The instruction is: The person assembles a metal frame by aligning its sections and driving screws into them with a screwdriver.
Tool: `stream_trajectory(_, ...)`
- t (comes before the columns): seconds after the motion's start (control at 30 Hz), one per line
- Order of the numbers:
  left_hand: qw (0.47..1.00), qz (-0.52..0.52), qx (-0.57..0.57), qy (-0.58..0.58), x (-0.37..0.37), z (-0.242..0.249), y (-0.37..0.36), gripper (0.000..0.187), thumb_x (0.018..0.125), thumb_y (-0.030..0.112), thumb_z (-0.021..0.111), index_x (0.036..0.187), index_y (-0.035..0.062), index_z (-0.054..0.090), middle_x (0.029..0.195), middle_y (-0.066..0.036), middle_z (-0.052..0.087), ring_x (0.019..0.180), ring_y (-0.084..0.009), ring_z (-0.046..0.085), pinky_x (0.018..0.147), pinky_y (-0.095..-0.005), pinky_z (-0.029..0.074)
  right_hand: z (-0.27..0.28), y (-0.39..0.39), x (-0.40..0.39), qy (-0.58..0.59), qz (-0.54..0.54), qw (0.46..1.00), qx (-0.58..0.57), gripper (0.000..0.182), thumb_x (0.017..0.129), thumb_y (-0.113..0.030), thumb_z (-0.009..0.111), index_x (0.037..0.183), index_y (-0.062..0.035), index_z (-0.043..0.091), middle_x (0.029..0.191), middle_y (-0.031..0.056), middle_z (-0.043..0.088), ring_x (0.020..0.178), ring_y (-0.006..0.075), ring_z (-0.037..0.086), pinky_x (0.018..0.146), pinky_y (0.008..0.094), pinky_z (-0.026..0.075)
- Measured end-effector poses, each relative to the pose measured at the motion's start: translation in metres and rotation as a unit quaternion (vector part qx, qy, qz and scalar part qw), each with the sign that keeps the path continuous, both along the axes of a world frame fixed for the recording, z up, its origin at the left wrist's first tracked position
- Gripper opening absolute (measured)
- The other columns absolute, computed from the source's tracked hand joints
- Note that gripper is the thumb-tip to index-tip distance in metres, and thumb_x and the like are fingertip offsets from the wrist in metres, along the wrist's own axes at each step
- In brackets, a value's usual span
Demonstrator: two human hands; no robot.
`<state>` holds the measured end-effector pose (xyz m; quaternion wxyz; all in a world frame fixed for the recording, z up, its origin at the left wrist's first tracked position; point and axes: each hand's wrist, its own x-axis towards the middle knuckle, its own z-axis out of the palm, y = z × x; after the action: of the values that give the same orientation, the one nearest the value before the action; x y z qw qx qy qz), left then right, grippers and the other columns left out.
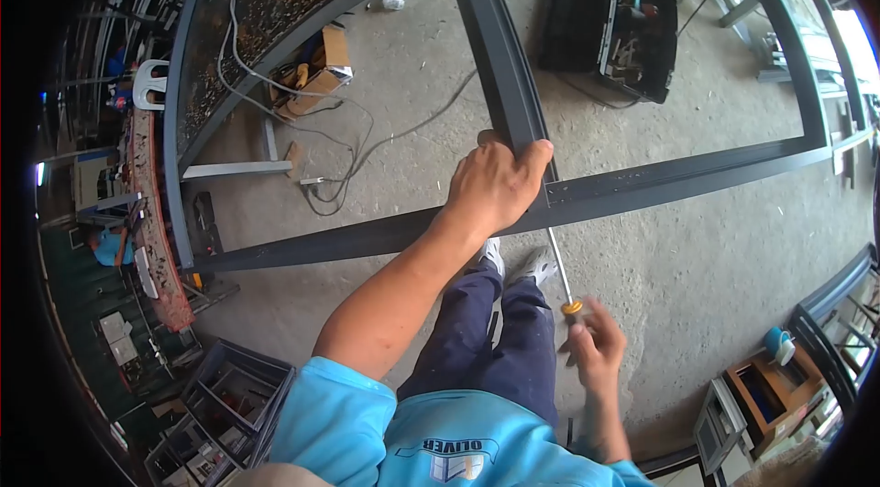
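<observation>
A dark grey metal window frame (678, 180) spans the view, with a mullion (500, 38) meeting its near rail. My left hand (495, 180) is closed around the mullion just above that joint, thumb along its right side. Below and to the right, my right hand (598, 350) has its fingers curled about the handle of a long screwdriver (562, 272) with a yellow collar. The thin shaft runs up to the near rail at the joint, and its tip is hidden there. Part of the handle is covered by my fingers.
An open black toolbox (573, 24) lies on the concrete floor beyond the frame. A cardboard box (321, 75) and grey cables (353, 162) are at the left. Black crates (234, 395) stand lower left, a wooden cabinet (779, 386) lower right. Another person (112, 247) is far left.
</observation>
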<state>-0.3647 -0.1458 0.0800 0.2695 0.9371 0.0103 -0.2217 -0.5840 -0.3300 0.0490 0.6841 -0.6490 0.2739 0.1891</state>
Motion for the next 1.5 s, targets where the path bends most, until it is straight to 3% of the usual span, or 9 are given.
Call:
stream_trajectory(0.2, 0.996, -0.060, 0.038, -0.053, -0.002, -0.010, 0.003, 0.036, 0.096, 0.046, 0.036, 0.112, 0.0169, 0.051, 0.086, -0.032, 0.056, 0.085, -0.0486, 0.055, 0.081, -0.0513, 0.046, -0.025, 0.004, -0.008, 0.022, 0.013, 0.998, 0.050, 0.038, 0.095, -0.028, 0.053, 0.122, -0.0014, 0.054, 0.073, 0.0108, 0.060, 0.052, 0.0137, 0.051, 0.050, 0.0259, 0.043)
stream_trajectory(0.3, 0.988, -0.072, 0.039, -0.129, -0.010, -0.011, 0.002, 0.028, 0.095, 0.036, 0.038, 0.104, 0.0151, 0.055, 0.084, -0.031, 0.061, 0.081, -0.0474, 0.061, 0.072, -0.0515, 0.051, -0.039, -0.016, 0.002, 0.355, -0.083, 0.668, 0.648, 0.047, 0.096, -0.050, 0.039, 0.114, -0.0073, 0.049, 0.067, 0.0098, 0.050, 0.048, 0.0187, 0.044, 0.045, 0.0256, 0.040)
stream_trajectory(0.4, 0.996, -0.038, 0.008, -0.085, -0.004, -0.003, 0.000, 0.034, 0.094, 0.039, 0.039, 0.105, 0.0125, 0.056, 0.089, -0.032, 0.060, 0.085, -0.0478, 0.060, 0.075, -0.0509, 0.050, -0.043, -0.018, -0.001, 0.333, -0.063, 0.662, 0.669, 0.052, 0.096, -0.052, 0.036, 0.117, -0.0067, 0.049, 0.068, 0.0108, 0.052, 0.047, 0.0188, 0.045, 0.044, 0.0262, 0.041)
stream_trajectory(0.47, 0.999, -0.024, 0.002, -0.028, -0.003, -0.003, 0.001, 0.038, 0.094, 0.042, 0.039, 0.107, 0.0116, 0.057, 0.091, -0.032, 0.060, 0.088, -0.0482, 0.059, 0.078, -0.0504, 0.049, -0.026, -0.018, -0.001, 0.284, -0.051, 0.713, 0.639, 0.043, 0.094, -0.040, 0.050, 0.117, -0.0042, 0.053, 0.070, 0.0103, 0.057, 0.048, 0.0183, 0.049, 0.045, 0.0252, 0.041)
stream_trajectory(0.5, 0.999, 0.024, -0.021, -0.012, -0.003, -0.003, 0.000, 0.042, 0.093, 0.045, 0.039, 0.109, 0.0105, 0.057, 0.094, -0.033, 0.058, 0.091, -0.0488, 0.058, 0.080, -0.0501, 0.048, -0.018, -0.012, -0.008, 0.124, 0.001, 0.928, 0.352, 0.036, 0.092, -0.030, 0.056, 0.115, -0.0023, 0.056, 0.071, 0.0102, 0.060, 0.050, 0.0167, 0.052, 0.046, 0.0248, 0.041)
stream_trajectory(0.53, 0.996, 0.072, -0.043, 0.004, -0.003, -0.002, -0.001, 0.046, 0.092, 0.048, 0.040, 0.110, 0.0094, 0.058, 0.097, -0.033, 0.057, 0.094, -0.0494, 0.057, 0.083, -0.0498, 0.047, -0.012, -0.002, -0.011, -0.055, 0.051, 0.997, 0.010, 0.031, 0.089, -0.020, 0.062, 0.113, -0.0004, 0.059, 0.072, 0.0101, 0.063, 0.052, 0.0151, 0.055, 0.047, 0.0244, 0.042)
stream_trajectory(0.67, 0.996, 0.076, -0.049, 0.012, -0.005, -0.003, -0.002, 0.052, 0.091, 0.052, 0.040, 0.112, 0.0076, 0.058, 0.099, -0.035, 0.055, 0.099, -0.0501, 0.055, 0.087, -0.0488, 0.045, 0.001, 0.024, -0.010, -0.162, 0.003, 0.954, -0.251, 0.024, 0.085, -0.010, 0.067, 0.104, 0.0047, 0.062, 0.070, 0.0104, 0.063, 0.056, 0.0075, 0.053, 0.051, 0.0232, 0.042)
stream_trajectory(1.03, 0.994, 0.087, -0.068, 0.019, 0.001, -0.006, -0.001, 0.055, 0.091, 0.046, 0.043, 0.103, -0.0062, 0.056, 0.099, -0.031, 0.055, 0.097, -0.0435, 0.054, 0.087, -0.0436, 0.042, -0.011, 0.002, 0.002, 0.078, -0.073, 0.946, 0.306, 0.021, 0.095, -0.027, 0.055, 0.097, -0.0072, 0.052, 0.074, 0.0078, 0.059, 0.057, 0.0119, 0.054, 0.048, 0.0256, 0.044)
stream_trajectory(1.5, 0.824, 0.055, -0.446, 0.344, 0.012, -0.003, 0.068, 0.053, 0.073, 0.010, 0.072, 0.122, -0.0030, 0.055, 0.114, -0.009, 0.063, 0.107, -0.0179, 0.057, 0.098, -0.0311, 0.040, -0.006, -0.047, -0.024, 0.073, -0.054, 0.966, 0.243, 0.038, 0.093, -0.034, 0.056, 0.115, -0.0032, 0.056, 0.080, 0.0048, 0.058, 0.059, 0.0113, 0.054, 0.050, 0.0245, 0.042)
